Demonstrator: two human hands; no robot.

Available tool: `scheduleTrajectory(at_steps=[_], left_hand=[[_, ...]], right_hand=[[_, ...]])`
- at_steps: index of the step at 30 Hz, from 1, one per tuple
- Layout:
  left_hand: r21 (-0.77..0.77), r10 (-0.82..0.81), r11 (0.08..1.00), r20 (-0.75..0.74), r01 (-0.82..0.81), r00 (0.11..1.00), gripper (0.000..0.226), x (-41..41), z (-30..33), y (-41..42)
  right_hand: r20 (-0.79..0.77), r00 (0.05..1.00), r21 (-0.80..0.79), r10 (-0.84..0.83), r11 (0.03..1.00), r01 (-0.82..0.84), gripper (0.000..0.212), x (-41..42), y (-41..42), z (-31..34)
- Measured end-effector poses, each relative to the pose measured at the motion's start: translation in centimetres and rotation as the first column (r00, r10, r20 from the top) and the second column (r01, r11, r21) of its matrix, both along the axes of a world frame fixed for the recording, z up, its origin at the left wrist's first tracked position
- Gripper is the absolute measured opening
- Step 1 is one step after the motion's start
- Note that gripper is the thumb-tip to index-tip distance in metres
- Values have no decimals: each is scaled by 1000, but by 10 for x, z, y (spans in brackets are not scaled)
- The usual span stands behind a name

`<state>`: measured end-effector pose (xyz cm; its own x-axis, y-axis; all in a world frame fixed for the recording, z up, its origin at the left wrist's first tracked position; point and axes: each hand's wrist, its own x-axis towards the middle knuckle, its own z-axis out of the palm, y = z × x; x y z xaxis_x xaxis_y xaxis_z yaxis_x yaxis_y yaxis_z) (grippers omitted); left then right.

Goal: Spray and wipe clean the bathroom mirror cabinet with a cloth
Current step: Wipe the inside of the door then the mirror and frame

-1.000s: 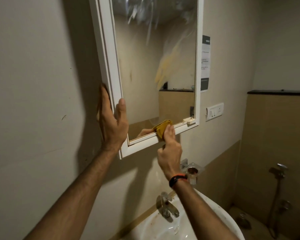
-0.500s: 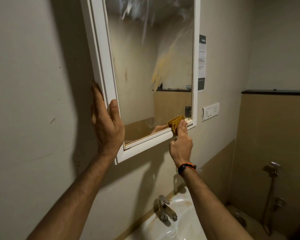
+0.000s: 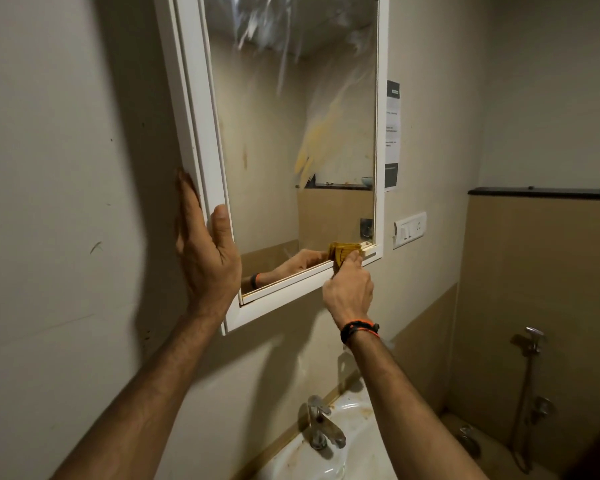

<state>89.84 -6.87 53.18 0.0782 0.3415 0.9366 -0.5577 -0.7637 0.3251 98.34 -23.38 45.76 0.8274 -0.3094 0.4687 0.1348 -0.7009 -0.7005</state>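
Note:
The white-framed mirror cabinet [image 3: 201, 140] hangs on the wall, its glass streaked with smears near the top and a yellowish blur in the middle. My left hand [image 3: 205, 251] lies flat against the cabinet's left side, thumb over the front frame. My right hand [image 3: 349, 289] grips a folded yellow cloth [image 3: 342, 252] and presses it on the mirror's lower right corner, at the bottom frame edge. No spray bottle is in view.
A white washbasin [image 3: 347, 452] with a chrome tap [image 3: 321, 424] sits directly below my arms. A switch plate [image 3: 409, 230] and a paper notice [image 3: 392, 133] are right of the cabinet. A hand shower [image 3: 530, 348] hangs on the tiled wall at the right.
My right hand has slid the cloth rightward along the mirror's bottom edge, from its middle to the lower right corner. My left hand stays on the cabinet's left side.

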Motion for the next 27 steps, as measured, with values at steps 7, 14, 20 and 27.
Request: scheduleTrajectory(at_steps=[7, 14, 20, 27], left_hand=[[11, 0, 1000, -4, 0, 1000, 54, 1, 0, 2], [8, -1, 1000, -7, 1, 1000, 54, 1, -1, 2], [15, -8, 1000, 4, 8, 1000, 54, 2, -2, 3], [10, 2, 1000, -2, -2, 1000, 54, 3, -3, 3]], right_hand=[[9, 996, 106, 88, 990, -88, 74, 1, -10, -11], [51, 982, 637, 180, 752, -171, 52, 0, -46, -24], [94, 995, 522, 36, 849, -80, 53, 22, -61, -4], [-25, 1000, 41, 13, 999, -12, 75, 48, -54, 13]])
